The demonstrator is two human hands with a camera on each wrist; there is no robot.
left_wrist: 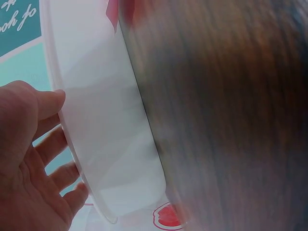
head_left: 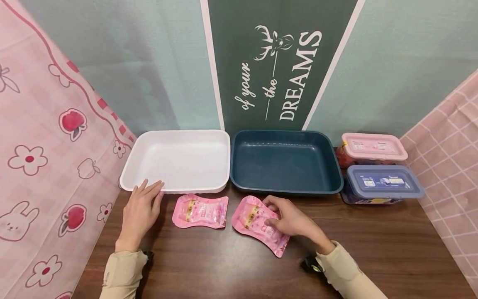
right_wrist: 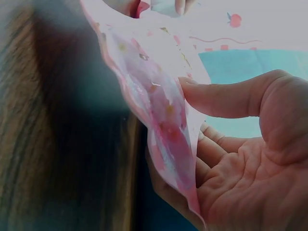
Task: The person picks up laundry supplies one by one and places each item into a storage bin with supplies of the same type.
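Note:
My right hand [head_left: 287,216] pinches a pink pouch [head_left: 249,218] with a gold strip across it, thumb on its printed face. In the right wrist view the pouch [right_wrist: 161,103] stands on edge between the thumb and the fingers, which are partly hidden behind it. A second, similar pink pouch [head_left: 201,212] lies flat on the table to its left. My left hand [head_left: 140,214] rests at the front rim of the white tray [head_left: 183,160], fingers extended. The left wrist view shows the left hand's fingertips [left_wrist: 57,98] right at that rim.
A dark blue tray [head_left: 284,166] stands against the white one on its right. Farther right are two lidded boxes, one pink [head_left: 375,147] and one blue [head_left: 384,182]. Cloth curtains hang behind and at both sides of the brown wooden table [head_left: 209,265].

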